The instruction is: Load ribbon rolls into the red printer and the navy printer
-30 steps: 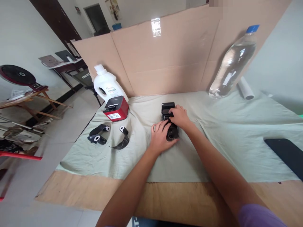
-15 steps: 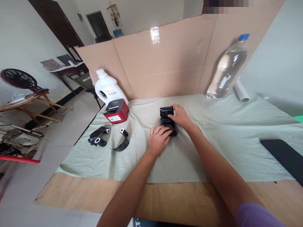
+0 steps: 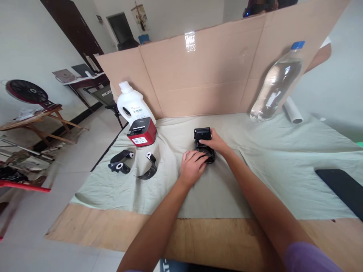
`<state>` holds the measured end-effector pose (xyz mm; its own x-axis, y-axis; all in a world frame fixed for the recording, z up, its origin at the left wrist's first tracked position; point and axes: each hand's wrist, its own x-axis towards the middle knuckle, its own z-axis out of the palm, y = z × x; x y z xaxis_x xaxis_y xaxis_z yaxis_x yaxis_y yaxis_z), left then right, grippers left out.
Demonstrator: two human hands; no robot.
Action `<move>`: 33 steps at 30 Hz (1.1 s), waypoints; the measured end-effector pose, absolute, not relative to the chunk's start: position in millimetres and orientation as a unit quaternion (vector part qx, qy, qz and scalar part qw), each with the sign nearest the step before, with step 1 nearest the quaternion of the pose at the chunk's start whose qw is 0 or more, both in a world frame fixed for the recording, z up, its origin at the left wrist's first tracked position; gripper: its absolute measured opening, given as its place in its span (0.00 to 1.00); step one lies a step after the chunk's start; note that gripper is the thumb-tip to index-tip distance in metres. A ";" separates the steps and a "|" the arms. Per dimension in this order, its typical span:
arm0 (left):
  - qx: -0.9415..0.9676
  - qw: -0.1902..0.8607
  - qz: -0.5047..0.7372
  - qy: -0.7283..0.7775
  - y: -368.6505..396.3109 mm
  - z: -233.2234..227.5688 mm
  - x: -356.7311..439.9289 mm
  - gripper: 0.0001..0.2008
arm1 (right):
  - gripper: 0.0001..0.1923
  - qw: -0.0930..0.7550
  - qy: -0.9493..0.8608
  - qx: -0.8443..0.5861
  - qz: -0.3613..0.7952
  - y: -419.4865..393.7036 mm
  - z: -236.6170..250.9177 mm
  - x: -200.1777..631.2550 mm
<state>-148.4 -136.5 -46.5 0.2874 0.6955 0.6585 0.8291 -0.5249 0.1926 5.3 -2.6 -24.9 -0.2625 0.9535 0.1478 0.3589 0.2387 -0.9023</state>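
Note:
A small black device [image 3: 210,158], which looks like a portable printer, lies on the cloth with its lid [image 3: 202,133] tilted up at the back. My right hand [image 3: 217,142] grips that lid from the right side, thumb across its near edge. My left hand [image 3: 194,164] lies over the front left of the base, its fingers bent onto it and partly covering the opening; the fingertips are hard to make out. To the left stand a red and black boxy printer [image 3: 142,132] and two partly unrolled black ribbon rolls with white cores, one [image 3: 120,162] by another [image 3: 149,166].
A white detergent jug [image 3: 135,104] stands behind the red printer. Against the cardboard panel [image 3: 198,83] leans a large clear water bottle [image 3: 276,88], beside a white tube [image 3: 293,111]. A dark phone-like slab [image 3: 340,189] lies at the right. Someone is partly visible behind the panel.
My view has shifted slightly. The right thumb has moved left across the lid's near edge, and the left fingers reach a little farther over the base. Both hands stay on the device.

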 end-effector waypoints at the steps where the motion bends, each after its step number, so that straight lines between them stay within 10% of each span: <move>1: -0.797 0.094 -0.357 -0.478 -136.9 -46.1 -148.7 0.12 | 0.30 0.368 -0.699 -0.462 0.404 -2.0 -18.9 9.4; 9: -0.800 0.119 -0.374 -0.453 -142.1 -40.2 -156.0 0.12 | 0.23 0.195 -0.754 -0.465 0.420 -7.5 19.9 30.6; 21: -0.818 0.108 -0.351 -0.443 -139.3 -43.2 -152.9 0.13 | 0.26 0.169 -0.713 -0.511 0.449 -8.4 -0.3 19.9; 28: -0.746 -0.012 -0.307 -0.590 -132.1 -46.8 -155.1 0.37 | 0.37 0.192 -0.629 -0.555 0.510 -15.2 9.0 21.0; 33: -0.747 -0.087 -0.284 -0.595 -127.8 -49.2 -157.5 0.37 | 0.34 0.221 -0.620 -0.595 0.461 -24.2 7.0 7.0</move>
